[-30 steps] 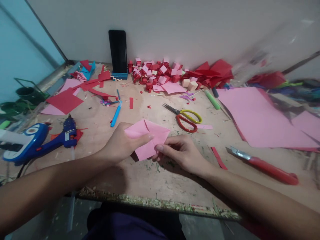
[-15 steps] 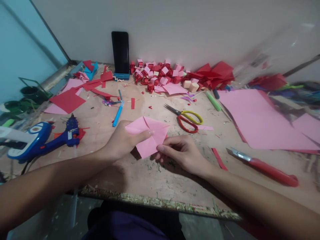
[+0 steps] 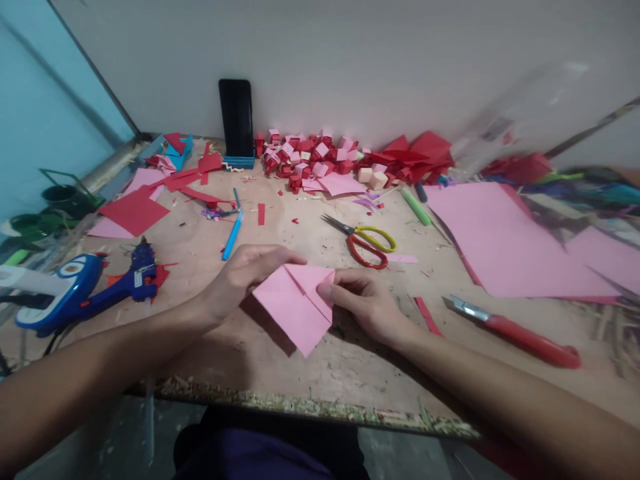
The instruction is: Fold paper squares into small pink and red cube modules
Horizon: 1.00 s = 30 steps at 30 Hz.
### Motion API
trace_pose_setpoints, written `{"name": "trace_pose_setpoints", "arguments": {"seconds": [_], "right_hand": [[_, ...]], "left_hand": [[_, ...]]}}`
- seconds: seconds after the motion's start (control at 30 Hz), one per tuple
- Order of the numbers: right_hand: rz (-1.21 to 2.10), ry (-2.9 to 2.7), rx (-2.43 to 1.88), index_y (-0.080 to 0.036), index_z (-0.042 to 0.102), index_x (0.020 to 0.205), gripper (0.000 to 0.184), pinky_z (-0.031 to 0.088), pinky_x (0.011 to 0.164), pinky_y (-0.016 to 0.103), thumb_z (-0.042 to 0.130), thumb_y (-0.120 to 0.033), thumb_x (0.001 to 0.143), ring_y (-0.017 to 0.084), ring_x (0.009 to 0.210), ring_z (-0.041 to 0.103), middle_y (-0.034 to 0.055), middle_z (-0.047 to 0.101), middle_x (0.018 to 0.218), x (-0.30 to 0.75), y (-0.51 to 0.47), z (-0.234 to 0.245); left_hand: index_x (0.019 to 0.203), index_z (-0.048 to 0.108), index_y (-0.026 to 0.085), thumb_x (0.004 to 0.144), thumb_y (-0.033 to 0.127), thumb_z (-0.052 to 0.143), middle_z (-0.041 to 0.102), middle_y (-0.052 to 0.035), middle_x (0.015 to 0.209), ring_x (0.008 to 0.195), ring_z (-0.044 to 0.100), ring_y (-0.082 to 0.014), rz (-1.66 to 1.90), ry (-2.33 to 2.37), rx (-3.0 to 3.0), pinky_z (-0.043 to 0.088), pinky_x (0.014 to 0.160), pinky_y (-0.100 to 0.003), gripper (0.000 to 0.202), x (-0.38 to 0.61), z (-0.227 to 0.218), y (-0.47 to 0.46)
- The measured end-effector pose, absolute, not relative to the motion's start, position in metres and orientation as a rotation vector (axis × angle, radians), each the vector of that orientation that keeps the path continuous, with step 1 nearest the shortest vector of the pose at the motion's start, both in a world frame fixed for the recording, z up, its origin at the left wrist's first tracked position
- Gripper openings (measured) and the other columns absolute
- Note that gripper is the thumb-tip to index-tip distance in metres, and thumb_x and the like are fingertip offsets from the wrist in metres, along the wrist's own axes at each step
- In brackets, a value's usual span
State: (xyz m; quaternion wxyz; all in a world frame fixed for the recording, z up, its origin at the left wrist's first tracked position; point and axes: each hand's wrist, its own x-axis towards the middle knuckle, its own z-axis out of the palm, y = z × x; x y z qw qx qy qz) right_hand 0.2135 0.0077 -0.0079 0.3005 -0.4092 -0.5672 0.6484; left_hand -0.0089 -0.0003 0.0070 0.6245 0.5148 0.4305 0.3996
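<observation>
A folded piece of pink paper (image 3: 295,307) is held above the table near its front edge, with folded flaps and creases at its upper right. My right hand (image 3: 363,300) pinches its right edge, thumb on the near face and fingers behind. Around the upper left edge curls my left hand (image 3: 245,273), its fingertips partly hidden by the paper. Just beyond the hands lie scissors (image 3: 365,241) with one yellow and one red handle. To the right is a red-handled utility knife (image 3: 525,337), blade pointing left.
A blue glue gun (image 3: 115,283) rests at the left. A phone (image 3: 237,120) stands at the back beside a heap of small red and pink paper boxes (image 3: 313,157). Large pink sheets (image 3: 510,247) lie right. A blue pen-like tool (image 3: 233,235) and red scraps (image 3: 135,210) are further left.
The pink paper has turned and lowered, its flaps now at the upper right. My left thumb has left its face, and my right hand has moved up along its right edge.
</observation>
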Motion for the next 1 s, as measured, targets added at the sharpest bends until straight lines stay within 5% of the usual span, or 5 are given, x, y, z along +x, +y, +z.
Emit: {"name": "trace_pose_setpoints", "arguments": {"seconds": [0.23,0.6,0.83,1.0], "right_hand": [[1.778,-1.794,-0.989,-0.014,0.063,0.065,0.038,0.027,0.043,0.023,0.069,-0.04,0.091,0.008,0.044,0.041,-0.0042,0.048,0.051,0.218,0.011,-0.005],[1.574,-1.797,-1.031,-0.016,0.055,0.053,0.045,0.024,0.047,0.025,0.066,-0.038,0.09,0.008,0.051,0.03,-0.0054,0.036,0.054,0.215,0.01,-0.003],[1.48,-1.771,-1.078,-0.015,0.077,0.073,0.027,0.035,0.051,0.025,0.069,-0.037,0.088,0.012,0.06,0.049,0.0018,0.063,0.067,0.214,0.01,-0.005],[1.452,-1.78,-1.089,-0.017,0.079,0.073,0.024,0.036,0.051,0.026,0.069,-0.033,0.088,0.012,0.058,0.048,0.0011,0.064,0.065,0.214,0.009,-0.007]], "left_hand": [[0.069,0.075,0.014,0.088,0.035,0.066,0.064,-0.0008,0.063,0.058,0.052,-0.0119,0.611,1.035,1.516,0.036,0.054,-0.023,0.03,-0.005,0.016,-0.001],[0.075,0.077,0.014,0.088,0.029,0.065,0.072,-0.0028,0.07,0.064,0.059,-0.0136,0.666,1.076,1.538,0.044,0.06,-0.024,0.023,0.0,0.01,-0.004],[0.078,0.08,0.015,0.084,0.027,0.07,0.079,-0.0062,0.08,0.073,0.068,-0.0181,0.678,1.102,1.516,0.052,0.066,-0.027,0.017,0.001,0.003,-0.003],[0.075,0.08,0.015,0.081,0.024,0.072,0.079,-0.0061,0.077,0.069,0.068,-0.017,0.671,1.125,1.486,0.051,0.064,-0.026,0.013,0.002,0.004,-0.003]]}}
